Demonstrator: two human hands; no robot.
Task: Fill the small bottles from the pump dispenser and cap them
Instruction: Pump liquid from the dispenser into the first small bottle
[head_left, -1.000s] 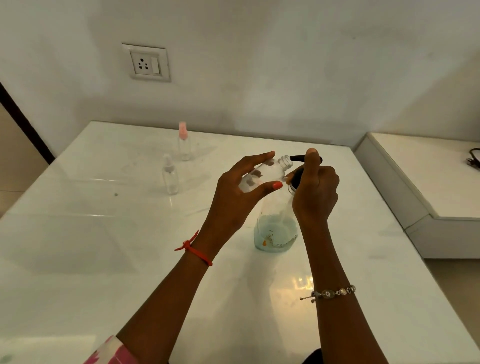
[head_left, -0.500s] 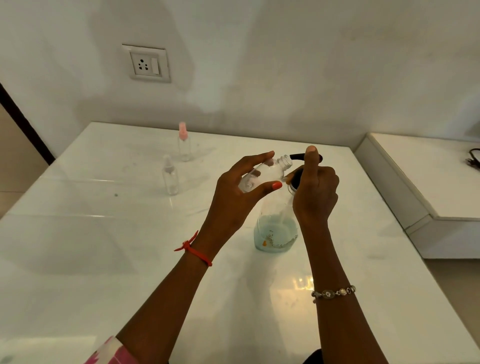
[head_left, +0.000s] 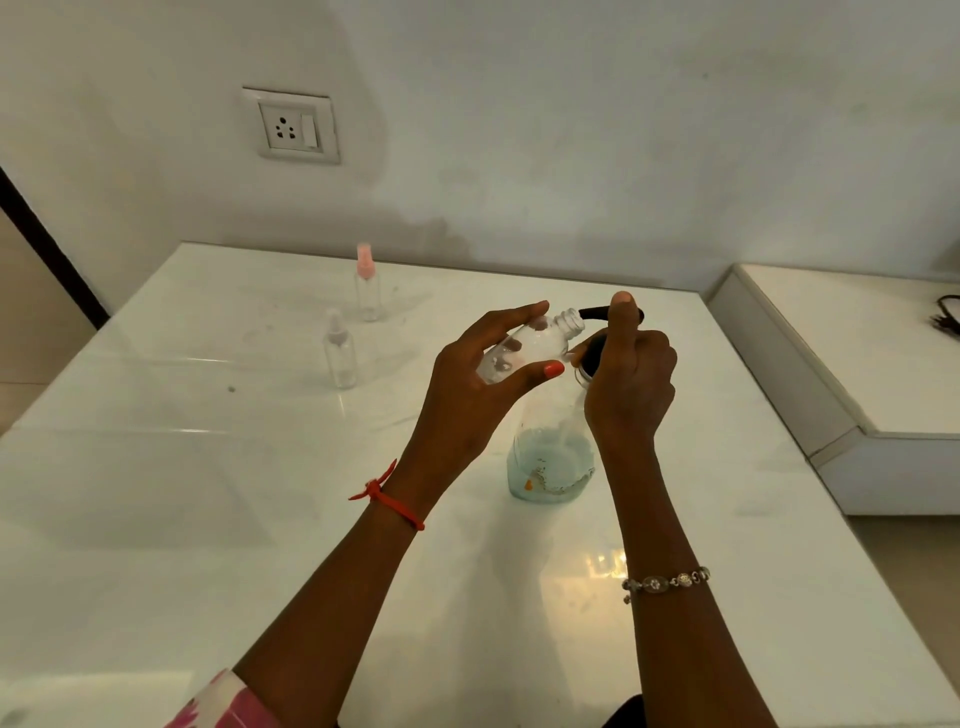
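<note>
My left hand (head_left: 483, 395) grips a small clear uncapped bottle (head_left: 535, 348), tilted so its open neck meets the black spout of the pump dispenser (head_left: 550, 457). The dispenser is a clear bottle with a little pale blue liquid at the bottom, standing on the white table (head_left: 208, 493). My right hand (head_left: 631, 379) is curled round the dispenser's black neck with the thumb pressing on top of the pump head. Two more small bottles stand at the far left: one with a clear cap (head_left: 340, 351) and one with a pink cap (head_left: 367, 286).
A wall with a socket plate (head_left: 291, 126) runs behind the table. A lower white ledge (head_left: 857, 364) sits to the right, with a dark cable (head_left: 948, 317) at its far edge.
Hardly anything has moved; both hands hold the same pose, with the thumb staying on the pump head and the small bottle at the spout.
</note>
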